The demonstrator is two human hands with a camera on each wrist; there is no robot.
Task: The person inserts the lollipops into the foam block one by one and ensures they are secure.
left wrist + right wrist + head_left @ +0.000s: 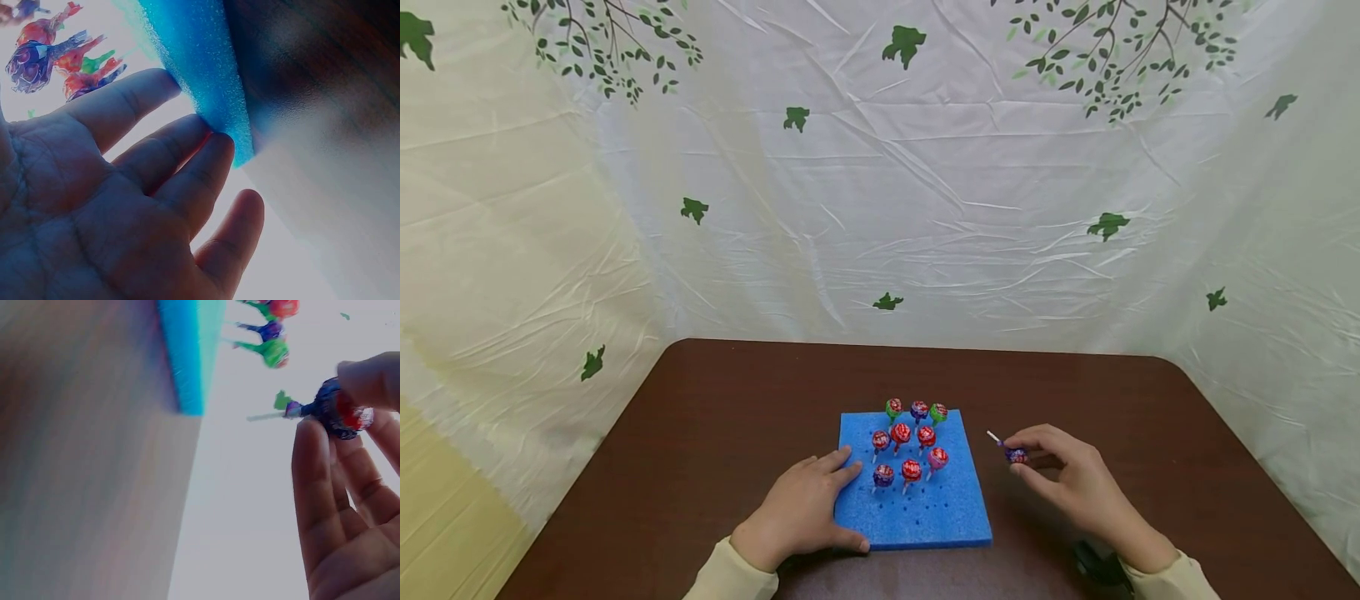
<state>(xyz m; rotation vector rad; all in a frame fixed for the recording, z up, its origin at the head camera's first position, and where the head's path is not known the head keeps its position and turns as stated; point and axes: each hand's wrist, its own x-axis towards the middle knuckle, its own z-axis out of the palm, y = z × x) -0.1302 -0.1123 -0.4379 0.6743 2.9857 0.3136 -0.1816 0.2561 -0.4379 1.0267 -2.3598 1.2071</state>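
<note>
My right hand (1075,479) pinches a lollipop (340,409) by its dark blue wrapped head, to the right of the blue foam board (951,517). Its white stick points away from the fingers, up and left in the head view. My left hand (805,504) rests on the board's left edge with fingers spread; in the left wrist view its fingertips touch the foam side (203,69). Several wrapped lollipops stand in the board, among them a dark blue one (883,476), a red one (912,472) and a green one (893,408). Small holes dot the foam near its front.
The board lies on a dark brown table (737,408) with rounded far corners. A black object (1101,567) lies by the right wrist, partly hidden. Behind the table hangs a pale curtain (850,208) printed with green leaves.
</note>
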